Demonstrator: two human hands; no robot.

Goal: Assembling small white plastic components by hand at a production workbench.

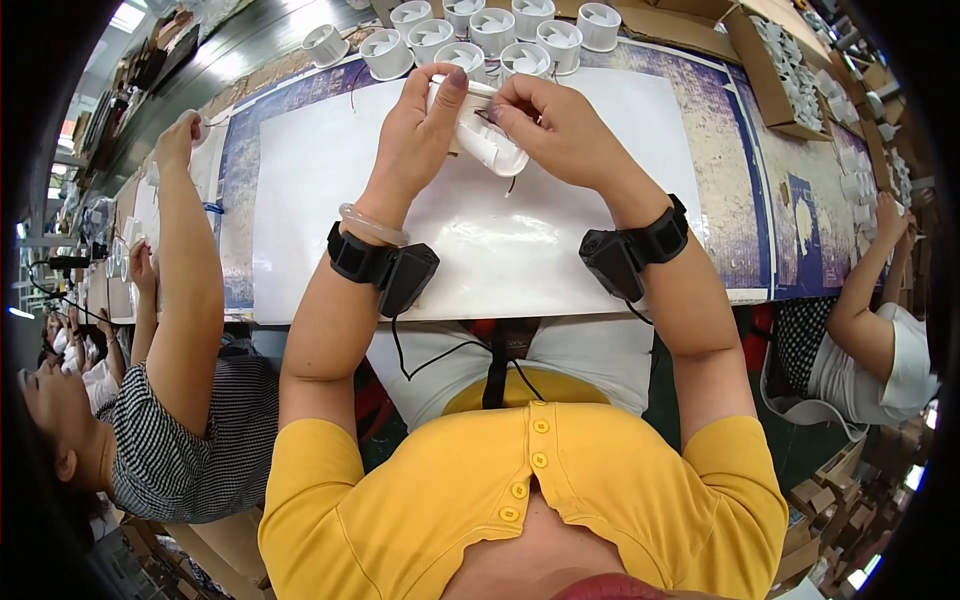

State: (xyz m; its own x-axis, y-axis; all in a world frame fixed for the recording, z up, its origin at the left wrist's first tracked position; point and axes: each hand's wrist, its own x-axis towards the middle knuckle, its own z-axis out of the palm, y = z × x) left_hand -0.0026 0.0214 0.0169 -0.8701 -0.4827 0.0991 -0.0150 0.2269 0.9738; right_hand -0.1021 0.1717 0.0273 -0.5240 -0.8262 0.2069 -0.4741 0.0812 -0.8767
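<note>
Above the far half of the white work sheet I hold a white plastic housing [492, 148], an elongated shell with a rounded end tilted toward me. My left hand [425, 125] is wrapped round its left side, thumb on top. At its right edge, the fingers of my right hand [545, 122] are pinched together on a thin dark wire [484, 115] at the shell's opening. A short wire end hangs below the shell. Just beyond my hands stand several white round fan units [492, 32] with blades inside, some with thin wires trailing.
A white sheet [400, 250] covers the middle of the worn blue-edged table [735, 180]. At the far right is a cardboard box [765, 85] of small white parts. Co-workers sit on both sides; one arm [190, 260] reaches along the table's left edge.
</note>
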